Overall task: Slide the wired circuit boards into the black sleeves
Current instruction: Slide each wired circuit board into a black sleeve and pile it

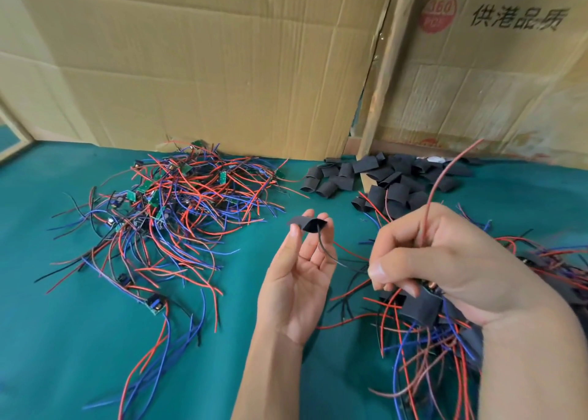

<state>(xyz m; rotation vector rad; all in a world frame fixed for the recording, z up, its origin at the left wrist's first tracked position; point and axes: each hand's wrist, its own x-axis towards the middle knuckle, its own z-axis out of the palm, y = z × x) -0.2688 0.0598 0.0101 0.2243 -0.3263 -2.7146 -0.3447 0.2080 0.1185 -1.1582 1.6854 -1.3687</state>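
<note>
The left hand [297, 279] pinches a black sleeve [307, 224] above bare green desk [63, 324]. The right hand [445, 260] grips a board's wires [445, 177] over the finished heap. Unsleeved boards [178, 196] lie left; spare sleeves [388, 177] line the cardboard [222, 69] edge.

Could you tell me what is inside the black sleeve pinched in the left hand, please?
A thin black wire enters the open end of the black sleeve held by the left hand. How far it runs inside is hidden by the sleeve wall.
</note>
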